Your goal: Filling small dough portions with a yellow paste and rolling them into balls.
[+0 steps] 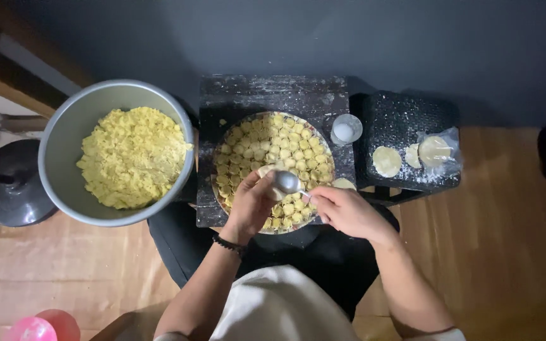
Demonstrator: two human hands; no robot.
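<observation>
From my remote seat I log the wooden floor (507, 252) first: it shows bare to the right of the person and below the bowl, the widest open room in view. The grey metal bowl (58, 158) sits at left, its rim just beside the dark floured board (254, 95); yellow crumbly filling (134, 155) is heaped toward its right wall, leaving bare metal on the left. On the board rests a round tray (217, 189), packed nearly to its rim with small folded dumplings (285, 148); only narrow strips of board remain around it. To the right a second dark floured stand (406, 120) carries flat dough rounds (387, 161) and a clear bag (440, 148) at its right edge. A small round cup (347, 129) stands on the board's right margin, between tray and stand.

The left hand (251, 202), wearing a dark bead bracelet (229, 245), is cupped over the tray's near edge around what seems to be a dough wrapper (264, 172), though the view is too dim to confirm. The right hand (345, 211) pinches the handle of a metal spoon (285, 182), fingers closed, the spoon's bowl lying against the left palm. Both hands hang above the tray's near rim, close together.
</observation>
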